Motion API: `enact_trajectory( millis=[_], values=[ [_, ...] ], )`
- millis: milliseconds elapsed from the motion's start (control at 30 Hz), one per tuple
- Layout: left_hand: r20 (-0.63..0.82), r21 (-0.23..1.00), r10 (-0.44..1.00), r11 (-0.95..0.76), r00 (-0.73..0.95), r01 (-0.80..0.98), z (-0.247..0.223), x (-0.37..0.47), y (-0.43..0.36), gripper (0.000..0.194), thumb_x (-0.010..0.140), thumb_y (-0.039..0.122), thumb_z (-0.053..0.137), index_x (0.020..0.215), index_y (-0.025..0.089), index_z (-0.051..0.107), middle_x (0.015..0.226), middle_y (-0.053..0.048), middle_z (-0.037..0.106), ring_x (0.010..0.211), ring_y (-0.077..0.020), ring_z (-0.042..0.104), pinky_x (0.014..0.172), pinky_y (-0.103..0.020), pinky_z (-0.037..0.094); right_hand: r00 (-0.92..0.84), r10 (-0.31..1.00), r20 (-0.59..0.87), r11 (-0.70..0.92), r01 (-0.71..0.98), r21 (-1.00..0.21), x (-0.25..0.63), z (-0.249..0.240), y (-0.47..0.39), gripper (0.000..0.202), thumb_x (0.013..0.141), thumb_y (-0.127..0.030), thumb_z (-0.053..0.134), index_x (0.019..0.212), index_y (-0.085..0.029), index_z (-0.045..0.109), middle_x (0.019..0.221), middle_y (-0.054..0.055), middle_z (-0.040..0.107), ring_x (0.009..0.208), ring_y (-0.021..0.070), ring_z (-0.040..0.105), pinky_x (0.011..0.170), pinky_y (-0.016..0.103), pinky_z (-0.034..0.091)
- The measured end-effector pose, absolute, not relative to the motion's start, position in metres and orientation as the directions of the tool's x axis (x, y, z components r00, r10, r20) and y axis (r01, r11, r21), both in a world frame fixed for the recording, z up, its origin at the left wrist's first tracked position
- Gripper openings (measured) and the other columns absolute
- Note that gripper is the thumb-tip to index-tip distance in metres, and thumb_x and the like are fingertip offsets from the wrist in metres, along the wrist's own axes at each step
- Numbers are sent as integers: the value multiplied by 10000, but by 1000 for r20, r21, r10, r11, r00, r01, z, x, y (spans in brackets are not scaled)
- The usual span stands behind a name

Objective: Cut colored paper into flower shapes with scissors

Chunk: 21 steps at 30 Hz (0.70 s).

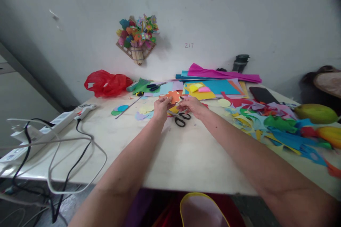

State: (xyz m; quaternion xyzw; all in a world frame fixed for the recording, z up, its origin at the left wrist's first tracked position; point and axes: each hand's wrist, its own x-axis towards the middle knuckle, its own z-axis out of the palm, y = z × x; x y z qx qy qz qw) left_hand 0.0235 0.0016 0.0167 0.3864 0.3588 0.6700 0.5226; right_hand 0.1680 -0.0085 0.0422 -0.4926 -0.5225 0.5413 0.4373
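Note:
Near the middle of the table, my left hand [162,108] pinches an orange paper flower [174,96] with rounded petals. Close beside it, my right hand [194,106] is closed on a slim light stick with a dark end [182,98]; its exact kind is too small to tell. Just below both hands lies a pair of scissors [180,122] with black handles, blades partly hidden under the fingers. Some yellow paper [174,110] shows between the hands. To the left, pale yellow paper cutouts [146,109] and blue and green paper circles [122,108] rest on the table.
Paper scraps [279,124] and a dark phone [263,95] lie right. Behind are coloured sheets [221,88], a second pair of scissors [154,87] and a red plastic bag [106,83]. A power strip [53,127] with loose cables sits left. Paper flowers [137,33] hang on the wall.

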Motion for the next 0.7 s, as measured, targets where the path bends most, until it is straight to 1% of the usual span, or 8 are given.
enact_trajectory(
  millis=[100, 167, 233, 300, 367, 467, 567, 700],
  values=[
    [124, 886, 978, -184, -165, -426, 17, 22, 2, 442, 520, 373, 897, 601, 176, 510, 560, 10, 604, 596, -156, 655, 713, -332, 560, -28, 1000, -9, -2, 244, -970, 177, 40, 2, 139, 800, -75, 608, 683, -141, 645, 691, 58, 716, 589, 120, 647, 452, 184, 396],
    [123, 885, 978, -184, -166, -427, 16, 21, 3, 438, 516, 374, 899, 603, 171, 521, 573, -2, 621, 603, -157, 659, 701, -323, 559, 62, 996, 56, 23, 451, -892, 187, 39, 10, 124, 825, -131, 612, 720, -153, 673, 750, 69, 729, 668, 154, 676, 507, 211, 425],
    [124, 887, 979, -183, -163, -424, 16, 19, 4, 430, 510, 374, 902, 608, 166, 539, 589, -13, 639, 604, -154, 657, 693, -316, 558, 104, 984, 147, 33, 696, -717, 198, 39, 15, 178, 866, -258, 619, 749, -164, 715, 822, 96, 742, 812, 221, 701, 607, 262, 471],
    [128, 890, 978, -186, -164, -416, 15, 17, 5, 420, 510, 375, 904, 620, 161, 560, 609, -22, 653, 610, -154, 656, 694, -316, 560, 144, 967, 210, -11, 847, -531, 206, 40, 17, 205, 883, -307, 611, 813, -171, 748, 933, 121, 751, 947, 270, 697, 704, 303, 494],
    [135, 891, 977, -192, -165, -411, 15, 16, 6, 416, 507, 378, 906, 626, 158, 573, 623, -28, 661, 618, -155, 657, 699, -319, 562, 111, 959, 261, 3, 916, -400, 210, 42, 16, 192, 860, -214, 616, 981, -190, 764, 1115, 127, 732, 1059, 281, 672, 772, 311, 497],
    [141, 891, 975, -200, -170, -408, 15, 13, 7, 429, 487, 384, 912, 613, 157, 570, 619, -30, 658, 623, -156, 657, 689, -311, 557, 0, 954, 301, 97, 947, -307, 206, 46, 11, 384, 829, -142, 619, 1196, -207, 710, 1266, 126, 681, 1121, 275, 646, 824, 315, 491],
    [145, 887, 970, -214, -195, -409, 15, 9, 9, 445, 460, 390, 919, 606, 156, 570, 601, -19, 650, 600, -143, 646, 662, -291, 548, -115, 975, 188, 165, 947, -276, 194, 50, 2, 261, 872, -267, 606, 1089, -229, 747, 1102, 87, 745, 1053, 260, 666, 796, 302, 480],
    [131, 885, 967, -213, -217, -413, 14, 4, 11, 452, 456, 390, 924, 607, 155, 568, 586, -4, 641, 569, -125, 627, 661, -289, 551, -313, 948, 51, 317, 935, -159, 177, 56, -13, 251, 841, -390, 639, 994, -242, 770, 1066, 72, 756, 1019, 266, 672, 764, 301, 462]
  ],
)
